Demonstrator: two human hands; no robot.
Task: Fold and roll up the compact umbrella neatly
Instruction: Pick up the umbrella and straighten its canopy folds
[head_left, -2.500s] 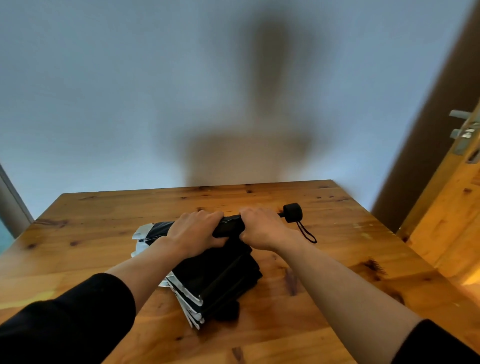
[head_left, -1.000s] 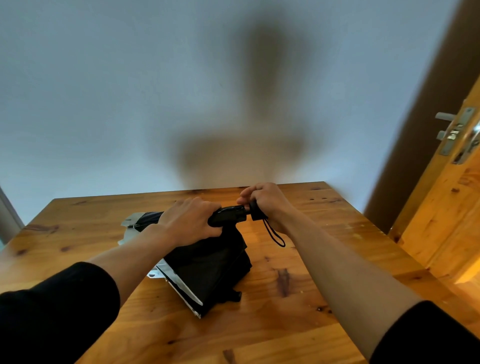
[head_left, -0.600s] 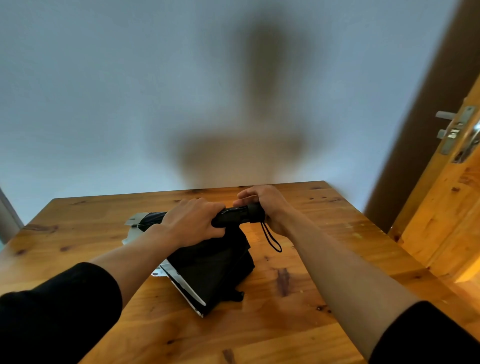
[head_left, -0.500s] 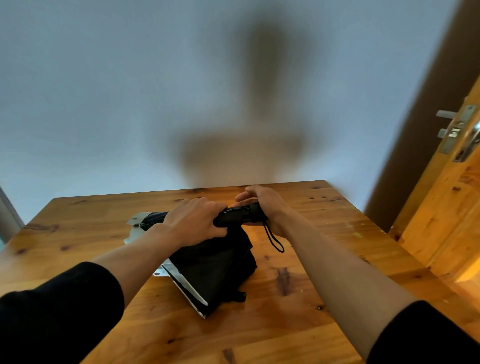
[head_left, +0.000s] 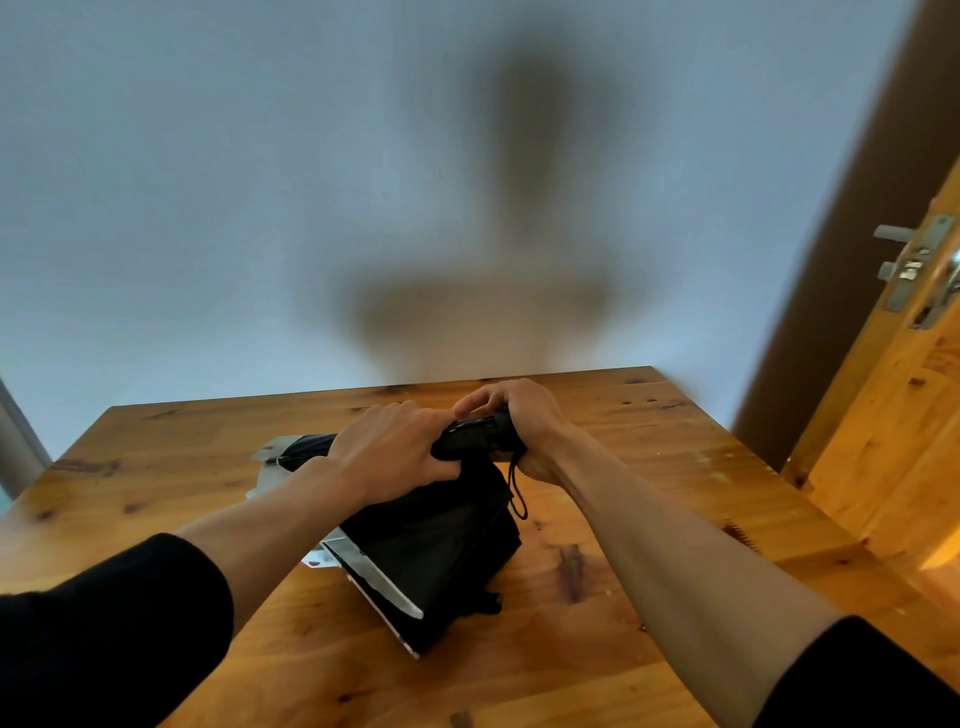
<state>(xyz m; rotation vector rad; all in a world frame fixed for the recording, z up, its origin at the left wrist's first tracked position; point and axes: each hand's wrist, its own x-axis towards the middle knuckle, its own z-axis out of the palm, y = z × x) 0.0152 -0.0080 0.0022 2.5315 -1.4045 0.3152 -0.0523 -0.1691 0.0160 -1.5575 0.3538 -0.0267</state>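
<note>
Both hands grip umbrella (head_left: 441, 545) mid-table (head_left: 649, 649); edges well apart.

One umbrella (head_left: 431, 551), two hands — left hand (head_left: 387, 449), right hand (head_left: 524, 421) — one table (head_left: 649, 675), one door (head_left: 914, 415).

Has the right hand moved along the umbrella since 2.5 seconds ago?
Yes. The right hand has shifted outward to cup the handle end of the umbrella, which earlier stuck out past it, toward the table's right edge.
</note>
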